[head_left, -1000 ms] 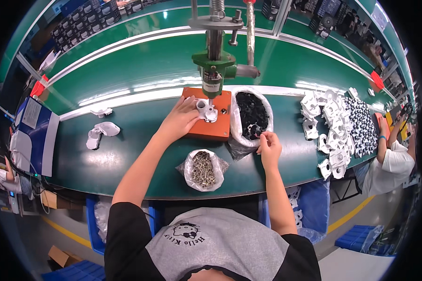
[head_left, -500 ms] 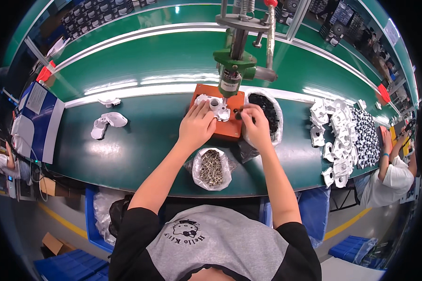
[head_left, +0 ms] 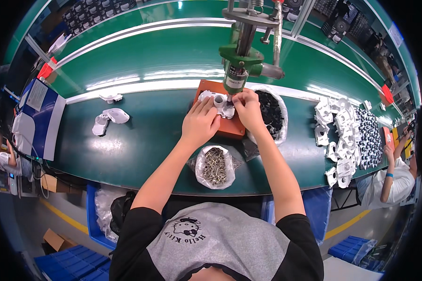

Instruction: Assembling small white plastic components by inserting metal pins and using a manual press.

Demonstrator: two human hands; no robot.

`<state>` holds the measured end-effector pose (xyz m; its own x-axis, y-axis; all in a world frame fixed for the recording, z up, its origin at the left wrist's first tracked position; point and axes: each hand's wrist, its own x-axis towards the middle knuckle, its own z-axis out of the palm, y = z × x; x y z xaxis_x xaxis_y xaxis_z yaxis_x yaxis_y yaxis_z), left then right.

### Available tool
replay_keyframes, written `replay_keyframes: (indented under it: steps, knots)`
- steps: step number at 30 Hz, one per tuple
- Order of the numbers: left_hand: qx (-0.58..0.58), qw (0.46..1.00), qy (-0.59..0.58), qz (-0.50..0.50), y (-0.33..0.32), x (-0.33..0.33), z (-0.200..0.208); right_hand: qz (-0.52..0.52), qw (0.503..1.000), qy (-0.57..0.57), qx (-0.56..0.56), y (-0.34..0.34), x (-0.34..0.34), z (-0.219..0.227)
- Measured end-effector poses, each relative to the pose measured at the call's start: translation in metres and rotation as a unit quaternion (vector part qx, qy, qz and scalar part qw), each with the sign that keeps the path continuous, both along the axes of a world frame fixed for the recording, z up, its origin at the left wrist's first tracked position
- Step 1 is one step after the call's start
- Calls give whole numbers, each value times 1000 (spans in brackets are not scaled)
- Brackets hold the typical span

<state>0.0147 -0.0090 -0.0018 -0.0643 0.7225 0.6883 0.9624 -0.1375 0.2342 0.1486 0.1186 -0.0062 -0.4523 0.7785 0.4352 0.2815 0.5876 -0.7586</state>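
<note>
A white moulded plastic part with a round collar sits on an orange block beneath a green hand press. My left hand lies over the part's left side, fingers on top and thumb at the near edge, holding it against the block. At the part's right side, just below the press tip, my right hand is closed in a pinch on a small black piece. The fingers hide most of that piece. Whether it touches the white part, I cannot tell.
A bag of black pieces stands right of the block, a bag of metal pins nearer me. White parts are heaped at right beside rows of dark pieces. More white parts lie left. A co-worker sits far right.
My right hand has moved left with the black piece, from beside the block to under the press tip. My left hand stays on the white part. The whole view has shifted slightly.
</note>
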Motion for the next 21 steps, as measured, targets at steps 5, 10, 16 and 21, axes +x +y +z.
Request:
replay_keyframes:
  steps: [5, 10, 16, 21]
  knots:
    - [5, 1000, -7, -3, 1, 1, -1, -56, 991, -28, 117, -4, 5, 6]
    - [5, 1000, -8, -2, 1, 1, 0, -4, 978, -40, 206, -5, 5, 10]
    - [-9, 1000, -11, -1, 2, -1, -3, 31, 976, -35, 215, -7, 7, 9]
    - [-9, 1000, -7, 1, 2, -1, -4, 37, 975, -22, 217, -7, 7, 8]
